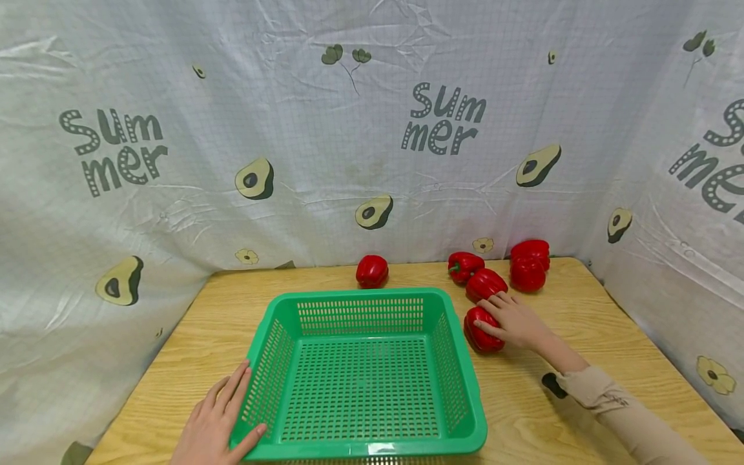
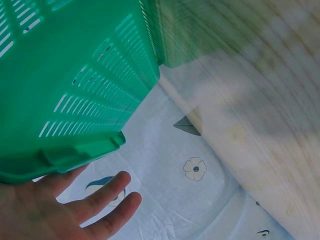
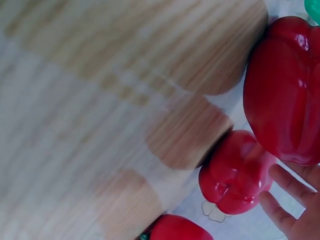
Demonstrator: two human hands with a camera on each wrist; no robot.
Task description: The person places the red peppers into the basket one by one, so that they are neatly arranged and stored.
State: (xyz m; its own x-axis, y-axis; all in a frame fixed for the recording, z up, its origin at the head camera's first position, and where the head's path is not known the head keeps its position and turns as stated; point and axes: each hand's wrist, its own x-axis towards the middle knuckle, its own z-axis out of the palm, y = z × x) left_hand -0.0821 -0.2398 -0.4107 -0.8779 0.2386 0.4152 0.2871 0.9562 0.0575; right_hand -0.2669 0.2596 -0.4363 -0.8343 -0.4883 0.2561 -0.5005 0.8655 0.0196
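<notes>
A green plastic basket point(image 1: 363, 445) with slotted walls stands on the table, with nothing inside it. My left hand point(image 1: 212, 420) rests at its near left corner, thumb over the rim and fingers straight along the outer side. In the left wrist view, the fingers point(image 2: 107, 200) spread below the rim. To the right of the basket, my right hand point(image 1: 514, 321) holds a red bell pepper point(image 1: 479, 336), thumb across its near side and fingers toward its far side. Seen from the right wrist, this bell pepper point(image 3: 285, 95) is large, with two fingers extended beside it.
Two red bell peppers point(image 1: 487, 284) lie just beyond my right hand, one showing a green stem. Another two bell peppers point(image 1: 527, 274) sit at the back right. A single bell pepper point(image 1: 372, 271) is behind the basket. A printed curtain point(image 1: 314, 148) surrounds the wooden table point(image 1: 558, 426).
</notes>
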